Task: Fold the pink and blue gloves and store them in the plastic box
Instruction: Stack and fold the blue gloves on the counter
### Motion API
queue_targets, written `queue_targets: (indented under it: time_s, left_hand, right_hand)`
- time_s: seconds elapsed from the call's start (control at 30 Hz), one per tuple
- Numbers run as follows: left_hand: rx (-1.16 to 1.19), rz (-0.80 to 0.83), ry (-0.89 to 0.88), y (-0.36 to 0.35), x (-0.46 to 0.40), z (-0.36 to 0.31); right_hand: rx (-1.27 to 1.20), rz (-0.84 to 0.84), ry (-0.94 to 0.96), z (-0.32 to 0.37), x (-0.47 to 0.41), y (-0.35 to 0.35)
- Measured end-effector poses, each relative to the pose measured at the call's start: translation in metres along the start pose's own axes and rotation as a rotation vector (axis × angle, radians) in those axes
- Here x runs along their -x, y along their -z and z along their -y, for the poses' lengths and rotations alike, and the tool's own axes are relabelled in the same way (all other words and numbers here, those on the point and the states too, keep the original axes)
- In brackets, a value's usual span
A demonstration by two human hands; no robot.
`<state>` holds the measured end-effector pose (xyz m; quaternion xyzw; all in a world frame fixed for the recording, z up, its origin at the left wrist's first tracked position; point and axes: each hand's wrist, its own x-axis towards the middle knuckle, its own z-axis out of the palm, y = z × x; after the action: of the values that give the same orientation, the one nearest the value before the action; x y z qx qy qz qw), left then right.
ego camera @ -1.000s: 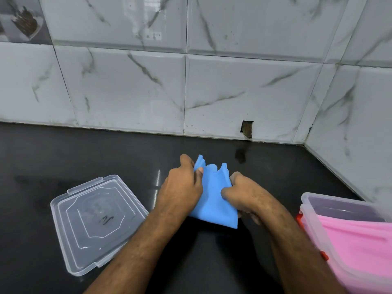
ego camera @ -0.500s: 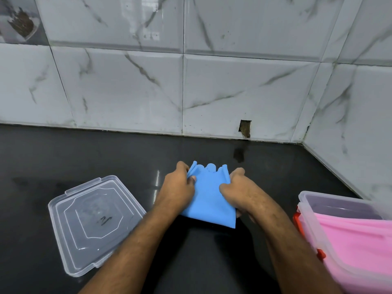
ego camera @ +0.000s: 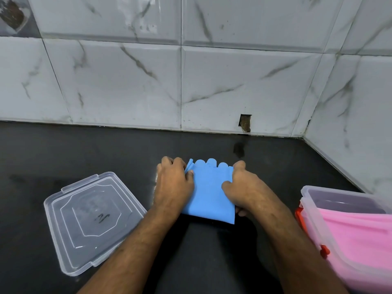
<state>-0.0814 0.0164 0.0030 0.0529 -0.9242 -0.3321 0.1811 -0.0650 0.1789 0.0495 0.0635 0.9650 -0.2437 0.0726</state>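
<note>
Both hands gripped the folded blue rubber glove [ego camera: 210,194] from its two sides. On the glove's nine o'clock edge, the left hand [ego camera: 174,183] lay with its fingers curled over the border and its thumb pressed onto the top face. At the three o'clock edge, the right hand [ego camera: 240,187] held the border with its thumb on top and its fingers tucked under. Lying flat on the black glossy countertop [ego camera: 53,149], the glove had its rounded fingertips pointing to twelve o'clock and its straight folded edge at six o'clock.

At three o'clock from the glove, near the frame's edge, stood the clear plastic box [ego camera: 314,211] with an orange-red latch. Inside this container the pink rubber glove [ego camera: 358,236] lay folded. At nine o'clock from the hands, well apart from the box, the clear plastic lid [ego camera: 91,221] rested flat on the countertop. Grey-veined white marble tiles [ego camera: 127,81] covered the wall at twelve o'clock, with a small dark hole [ego camera: 245,123] just above the counter line.
</note>
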Motion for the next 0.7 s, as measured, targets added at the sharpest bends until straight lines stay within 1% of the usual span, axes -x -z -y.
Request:
queue_targets:
  time_s: [0.13,0.23,0.3,0.47,0.57,0.7]
  left_hand:
    - [0.078,0.095,-0.001,-0.001,-0.005,0.003]
    - [0.108,0.131,-0.004,0.001,-0.006,0.004]
    - [0.134,0.125,-0.012,0.002,-0.007,0.005]
    - [0.142,0.113,-0.019,-0.001,-0.011,0.009]
    - [0.173,0.092,-0.01,-0.003,-0.014,0.011]
    - [0.213,0.115,0.024,-0.007,-0.013,0.012]
  right_hand:
    - [0.15,-0.101,-0.039,-0.007,-0.006,-0.003]
    - [0.115,-0.215,-0.007,-0.01,-0.013,-0.011]
    - [0.089,-0.283,0.029,-0.009,-0.019,-0.017]
    - [0.06,-0.233,0.119,-0.008,-0.031,-0.032]
    - [0.019,-0.259,0.14,-0.01,-0.035,-0.036]
    - [-0.014,-0.299,0.13,-0.012,-0.04,-0.04]
